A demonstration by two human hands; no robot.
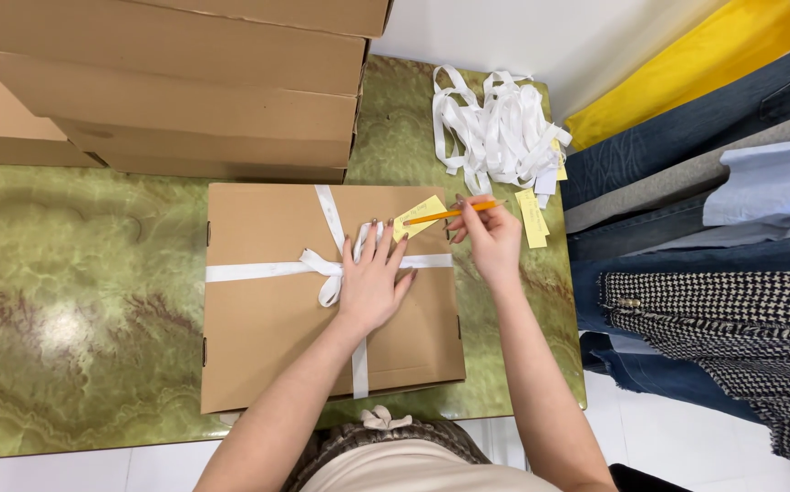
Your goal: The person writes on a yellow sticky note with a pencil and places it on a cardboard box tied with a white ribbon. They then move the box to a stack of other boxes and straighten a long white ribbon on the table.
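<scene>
A flat brown cardboard box (322,301), tied crosswise with a white fabric ribbon (258,271), is being kept in the middle of a green marbled table top (76,301), close to the near edge. The ribbon's bow (325,269) is lying at the crossing of the two bands, just left of the left hand (372,282).

The left hand is being pressed flat on the box lid, palm down, with the fingers spread and pointing away from the person; the fingertips are being rested at the lower end of a small pale yellow paper tag (420,217), which is lying on the lid near the far right corner.

The right hand (491,241) is being held over the right edge of the box, its fingers gathered in a pinch around a yellow-orange pencil (450,213). The pencil is being held nearly level, its tip pointing left and touching the tag.

Beyond the box, a loose heap of white ribbons with more yellow tags (500,132) is being kept at the far right corner of the table. A stack of larger plain cardboard boxes (185,82) is being stored along the far left side. To the right of the table, hanging garments (714,210) in yellow, denim blue, grey and black-and-white check are being displayed in a row.
</scene>
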